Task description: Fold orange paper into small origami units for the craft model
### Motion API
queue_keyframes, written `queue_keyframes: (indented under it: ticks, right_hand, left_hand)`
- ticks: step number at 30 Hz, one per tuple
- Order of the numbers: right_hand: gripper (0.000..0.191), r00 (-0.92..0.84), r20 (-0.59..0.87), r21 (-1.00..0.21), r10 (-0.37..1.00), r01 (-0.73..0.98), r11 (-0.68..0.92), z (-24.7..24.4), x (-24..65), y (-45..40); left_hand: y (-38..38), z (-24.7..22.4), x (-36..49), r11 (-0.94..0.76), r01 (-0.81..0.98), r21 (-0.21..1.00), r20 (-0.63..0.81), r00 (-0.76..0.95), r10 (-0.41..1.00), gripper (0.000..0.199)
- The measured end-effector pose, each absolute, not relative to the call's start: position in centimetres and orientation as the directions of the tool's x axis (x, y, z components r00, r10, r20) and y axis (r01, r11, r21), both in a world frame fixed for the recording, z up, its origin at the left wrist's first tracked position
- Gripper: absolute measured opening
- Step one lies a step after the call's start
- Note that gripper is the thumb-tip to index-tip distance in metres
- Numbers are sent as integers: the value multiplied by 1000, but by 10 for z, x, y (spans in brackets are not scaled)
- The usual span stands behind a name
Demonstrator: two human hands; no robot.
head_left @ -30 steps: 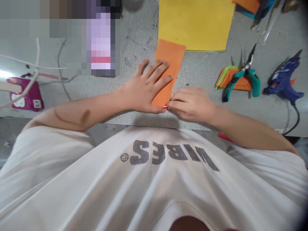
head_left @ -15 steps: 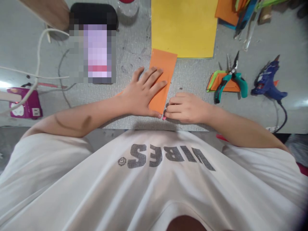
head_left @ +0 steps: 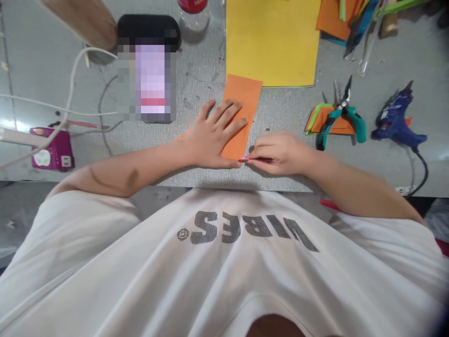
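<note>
My left hand (head_left: pixel 213 135) lies with its fingers spread over an orange strip of paper (head_left: pixel 247 100), pressing it against the table. The strip's far end touches the edge of a yellow sheet (head_left: pixel 271 44). Beside the strip's near right corner, my right hand (head_left: pixel 275 152) is closed in a pinch. Between its thumb and fingers a small pink object (head_left: pixel 243 159) shows, its tip close to my left thumb; its kind I cannot make out. A bit of orange paper (head_left: pixel 180 137) peeks out behind my left wrist.
On the right are teal-handled pliers (head_left: pixel 342 114) over orange and green paper pieces (head_left: pixel 324 119), then a blue glue gun (head_left: pixel 398 117) with its cord. At the left are a blurred phone (head_left: pixel 150 79), a white cable (head_left: pixel 72 79) and a purple box (head_left: pixel 52 149). A bottle (head_left: pixel 194 14) stands behind.
The pink object has moved slightly up to the strip's near corner and now shows level between my right fingertips. My left hand stays flat on the strip. The whole view has shifted a little.
</note>
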State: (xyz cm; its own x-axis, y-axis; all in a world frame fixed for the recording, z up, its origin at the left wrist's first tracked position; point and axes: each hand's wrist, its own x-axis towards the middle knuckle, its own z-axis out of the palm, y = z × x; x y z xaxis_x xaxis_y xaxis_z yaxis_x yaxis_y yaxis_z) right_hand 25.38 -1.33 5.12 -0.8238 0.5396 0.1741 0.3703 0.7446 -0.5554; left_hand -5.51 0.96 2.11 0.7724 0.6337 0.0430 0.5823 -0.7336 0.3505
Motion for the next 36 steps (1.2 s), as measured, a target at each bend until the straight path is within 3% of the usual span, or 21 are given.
queue_keyframes:
  ticks: [4,11,18,27,32,36]
  right_hand:
    - [34,-836,210,-502,507,353,789,43,246,-18]
    - [40,-689,186,-572,700,503,647,41,241,-21]
    - [48,-556,131,-617,821,603,506,43,240,-14]
    - [40,-492,186,-600,851,629,494,40,240,-9]
    - [39,-449,258,-619,856,603,503,42,240,-8]
    - [39,-514,221,-643,829,562,521,42,235,-12]
  left_hand:
    - [9,20,-55,-734,579,355,49,773,633,125]
    - [10,15,-56,-736,569,366,63,774,630,128]
    - [8,29,-53,-702,616,357,-23,757,652,130]
    - [7,23,-52,-679,635,367,-9,733,680,115]
    - [8,23,-50,-678,627,384,-5,735,678,122]
    - [8,26,-48,-682,636,361,-39,741,671,123]
